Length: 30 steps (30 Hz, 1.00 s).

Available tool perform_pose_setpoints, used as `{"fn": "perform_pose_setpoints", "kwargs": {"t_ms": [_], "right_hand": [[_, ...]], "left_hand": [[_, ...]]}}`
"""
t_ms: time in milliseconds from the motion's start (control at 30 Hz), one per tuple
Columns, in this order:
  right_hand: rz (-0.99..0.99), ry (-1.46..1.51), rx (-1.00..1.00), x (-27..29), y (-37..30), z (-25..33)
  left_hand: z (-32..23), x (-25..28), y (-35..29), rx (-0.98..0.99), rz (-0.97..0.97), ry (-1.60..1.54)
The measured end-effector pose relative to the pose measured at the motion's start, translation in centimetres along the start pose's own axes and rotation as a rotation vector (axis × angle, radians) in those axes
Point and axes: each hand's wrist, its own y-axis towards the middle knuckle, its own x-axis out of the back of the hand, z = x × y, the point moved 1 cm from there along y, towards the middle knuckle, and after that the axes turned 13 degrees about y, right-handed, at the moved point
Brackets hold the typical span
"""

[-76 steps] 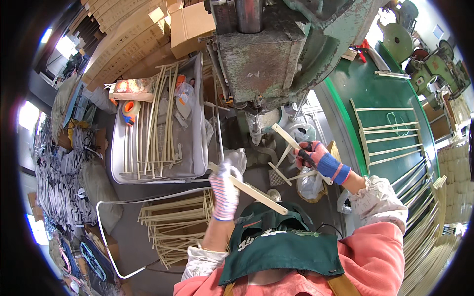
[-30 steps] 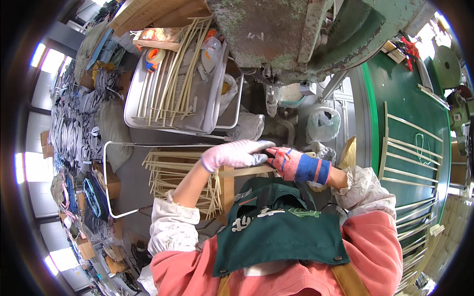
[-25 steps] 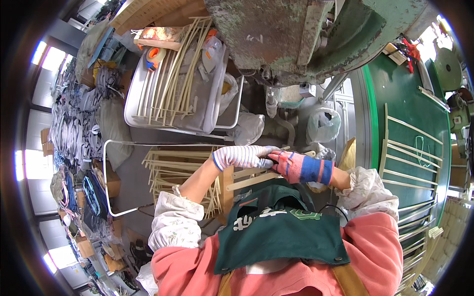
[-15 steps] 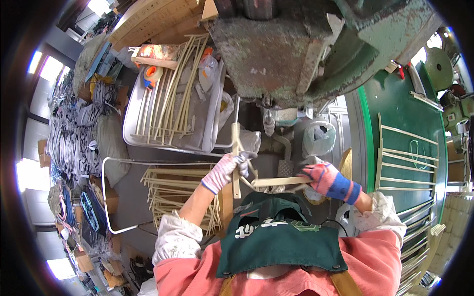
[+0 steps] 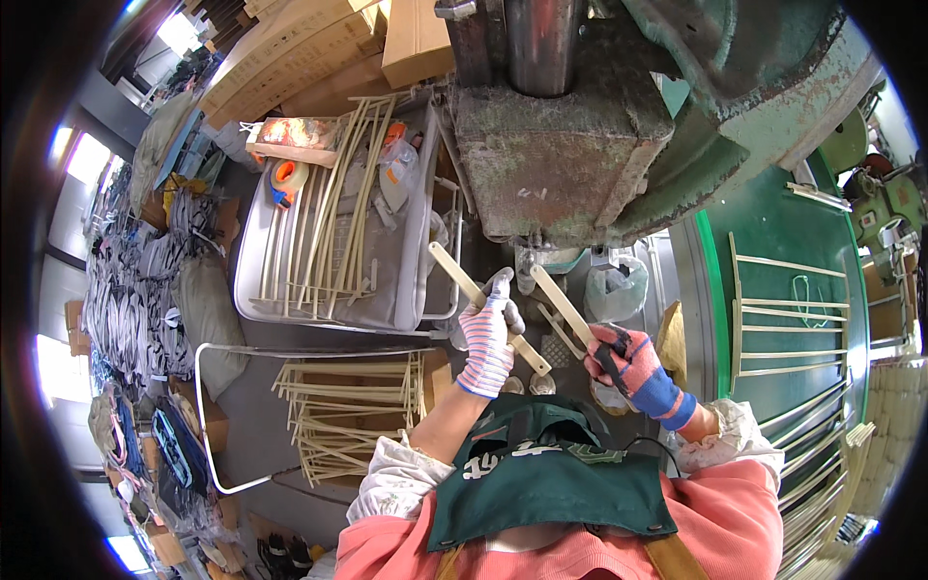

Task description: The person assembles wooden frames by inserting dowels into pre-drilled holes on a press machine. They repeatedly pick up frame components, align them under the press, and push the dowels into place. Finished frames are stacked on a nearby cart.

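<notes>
My left hand (image 5: 486,338), in a striped glove with grey fingertips, is closed around a flat cream bar (image 5: 453,268) that slants from upper left to lower right. It has small holes at its ends. My right hand (image 5: 633,370), in a pink and blue glove, grips the lower end of a second flat cream bar (image 5: 561,299). That bar leans up to the left, below the press head. Narrower cream strips (image 5: 561,332) show between my hands; whether they join the two bars I cannot tell. The green press (image 5: 556,155) with its worn metal block stands just beyond my hands.
A white tray (image 5: 333,314) at far left holds cream rods, a tape roll (image 5: 288,176) and a plastic bag. Below it lies a pile of cream frames (image 5: 358,416). A bent white tube (image 5: 200,416) stands beside it. On the right, more frames (image 5: 793,329) rest on a green table (image 5: 764,208).
Both bars have swung from an upright-and-level arrangement to slanting side by side. My left hand has moved right, closer to the right hand. The view has shifted, showing more of the press.
</notes>
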Motion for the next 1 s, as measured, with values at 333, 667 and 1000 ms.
{"fn": "perform_pose_setpoints", "kwargs": {"t_ms": [333,667,1000], "right_hand": [[-0.067,-0.026,-0.013,0.0,3.4,-1.2],[0.024,0.108,0.038,0.6,3.5,-1.7],[0.335,-0.045,-0.135,3.0,5.9,1.3]], "left_hand": [[-1.2,-3.1,0.4,-0.076,0.115,0.137],[-0.9,-3.6,0.8,-0.057,0.110,0.171],[-0.9,-3.4,1.9,-0.008,0.048,0.265]]}}
